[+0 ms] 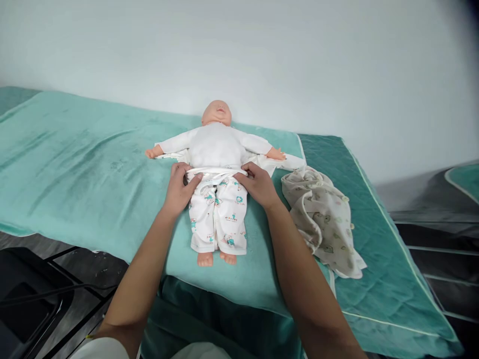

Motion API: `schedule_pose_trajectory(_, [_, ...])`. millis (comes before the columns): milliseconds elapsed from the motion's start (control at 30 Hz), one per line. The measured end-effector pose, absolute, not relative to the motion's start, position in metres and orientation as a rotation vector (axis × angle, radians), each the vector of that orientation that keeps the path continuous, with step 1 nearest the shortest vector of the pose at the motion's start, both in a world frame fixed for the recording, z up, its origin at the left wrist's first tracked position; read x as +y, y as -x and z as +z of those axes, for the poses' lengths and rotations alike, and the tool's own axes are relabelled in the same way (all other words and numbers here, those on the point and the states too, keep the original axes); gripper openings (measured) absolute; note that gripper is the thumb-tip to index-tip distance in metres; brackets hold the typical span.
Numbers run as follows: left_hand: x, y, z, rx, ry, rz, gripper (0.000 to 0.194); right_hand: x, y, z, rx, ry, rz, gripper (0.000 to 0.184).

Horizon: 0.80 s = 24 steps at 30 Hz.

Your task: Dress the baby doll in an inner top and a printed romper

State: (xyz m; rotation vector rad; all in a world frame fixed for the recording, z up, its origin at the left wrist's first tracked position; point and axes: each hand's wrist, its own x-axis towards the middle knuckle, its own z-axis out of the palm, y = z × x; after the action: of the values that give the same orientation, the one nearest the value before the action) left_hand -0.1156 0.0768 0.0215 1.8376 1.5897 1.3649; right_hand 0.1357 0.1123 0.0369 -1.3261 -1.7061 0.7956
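Note:
A baby doll (216, 144) lies on its back, arms spread, its head towards the wall. It wears a white long-sleeved top and white printed trousers (219, 214), with bare feet showing below the cuffs. At the left side of the waistband, my left hand (180, 187) pinches the cloth between thumb and fingers. My right hand (259, 183) grips the other side of the same waistband. A pale printed garment (294, 162) is spread beneath the doll's back and arms, mostly hidden by the body.
A crumpled cream printed cloth (324, 219) with snaps lies right of the doll. Green velvety covers (93, 164) spread over the bed, which stands against a white wall (239, 55). A black chair (30, 299) is at the lower left, and metal bars (441, 252) are at the right.

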Motion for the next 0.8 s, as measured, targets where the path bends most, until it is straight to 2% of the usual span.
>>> schedule_pose_trajectory(167, [0.082,0.116,0.015,1.633,-1.805,1.370,0.019,0.106,-0.134,0.038,-1.756,1.353,0.859,0.041])
schedule_pose_trajectory(400, [0.092,0.114,0.015,1.584,-1.761,1.383,0.029,0.107,-0.133,0.033,-1.688,1.214,1.077,0.041])
schedule_pose_trajectory(467, [0.099,0.112,0.016,1.554,-1.779,1.396,0.031,0.108,-0.134,0.032,-1.682,1.173,1.138,0.047])
schedule_pose_trajectory(567, [0.113,0.109,0.019,1.526,-1.862,1.445,0.032,0.110,-0.132,0.030,-1.710,1.188,1.096,0.061])
schedule_pose_trajectory(800, [0.143,0.105,0.018,1.567,-1.994,1.518,0.038,0.119,-0.120,0.023,-1.677,1.335,0.911,0.062])
